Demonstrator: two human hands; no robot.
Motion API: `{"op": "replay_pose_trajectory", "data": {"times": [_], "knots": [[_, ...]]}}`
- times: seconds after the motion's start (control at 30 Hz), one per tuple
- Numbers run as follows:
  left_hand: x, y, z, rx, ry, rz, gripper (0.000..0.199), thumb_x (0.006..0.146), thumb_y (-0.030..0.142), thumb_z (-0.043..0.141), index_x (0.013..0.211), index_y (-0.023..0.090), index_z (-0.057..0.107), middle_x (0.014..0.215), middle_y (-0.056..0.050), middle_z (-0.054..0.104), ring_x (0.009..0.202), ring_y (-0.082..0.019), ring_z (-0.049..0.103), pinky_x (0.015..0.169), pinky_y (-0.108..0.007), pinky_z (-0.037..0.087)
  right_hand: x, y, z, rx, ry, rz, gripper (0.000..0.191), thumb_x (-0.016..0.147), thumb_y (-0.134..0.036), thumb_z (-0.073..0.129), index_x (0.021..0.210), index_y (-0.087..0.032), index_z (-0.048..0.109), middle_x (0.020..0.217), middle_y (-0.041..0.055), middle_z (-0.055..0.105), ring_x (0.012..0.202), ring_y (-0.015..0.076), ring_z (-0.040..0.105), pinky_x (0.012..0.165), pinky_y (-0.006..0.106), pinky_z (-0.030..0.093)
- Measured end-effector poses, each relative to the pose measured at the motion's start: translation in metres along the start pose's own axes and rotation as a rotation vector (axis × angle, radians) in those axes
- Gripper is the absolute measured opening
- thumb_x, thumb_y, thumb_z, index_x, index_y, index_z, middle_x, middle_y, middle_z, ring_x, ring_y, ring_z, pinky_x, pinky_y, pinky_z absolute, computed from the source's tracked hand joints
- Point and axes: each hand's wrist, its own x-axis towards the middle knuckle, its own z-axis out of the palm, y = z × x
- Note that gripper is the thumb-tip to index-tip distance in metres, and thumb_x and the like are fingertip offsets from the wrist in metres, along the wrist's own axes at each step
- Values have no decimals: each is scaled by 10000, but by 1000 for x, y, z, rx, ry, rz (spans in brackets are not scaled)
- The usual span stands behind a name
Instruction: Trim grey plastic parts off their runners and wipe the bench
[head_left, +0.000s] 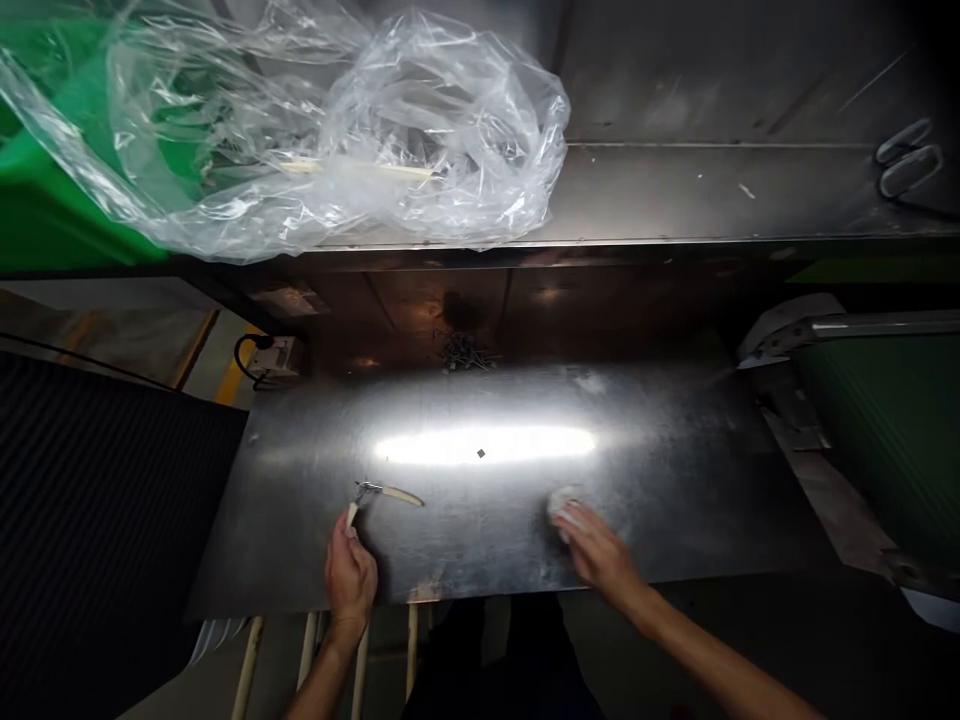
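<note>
My left hand (351, 578), near the front left of the metal table (480, 540), is closed around one cream handle of a small pair of pliers (367, 489). The other handle (403, 495) is spread out to the right over the table. On the right, my right hand (596, 548) presses a white wad, which looks like a cloth (564, 500), onto the tabletop; its fingers are slightly blurred. A small dark square piece (481, 453) lies in the bright light reflection between the hands.
A pile of small dark pieces (466, 352) sits at the table's back. Above, a shelf (637, 200) bears clear plastic bags (450, 130) and a green bin (67, 180). A green conveyor belt (892, 430) stands right, a black ribbed surface (97, 520) left, and a socket box (277, 358) back left.
</note>
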Motion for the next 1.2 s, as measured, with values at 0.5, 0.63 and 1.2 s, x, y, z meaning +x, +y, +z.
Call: {"op": "replay_pose_trajectory", "data": {"times": [0.5,0.63,1.2], "knots": [[6,70,10,128,-1,264,516,995,335,383,1383,16,498,1512,-300,396,1479,-410,306,1211,-654,218,-33,7,-18,-322,98,594,419,985,-291,371,1317,-271,627,1311,113,662,1315,291,543,1117,587,398],[1,116,51,80,-266,598,462,1003,316,405,1391,109,546,1551,-213,420,1497,-335,325,1224,-526,313,-108,48,-123,-521,437,880,535,965,-307,227,1300,-161,618,1106,211,682,1114,368,646,956,614,492],[25,193,99,288,-361,740,657,1008,459,197,1410,8,458,1465,-287,458,1446,-416,356,1161,-604,332,75,9,13,-114,-198,269,417,1051,-412,358,1419,-295,514,1591,-19,430,1492,217,292,1241,590,204]]}}
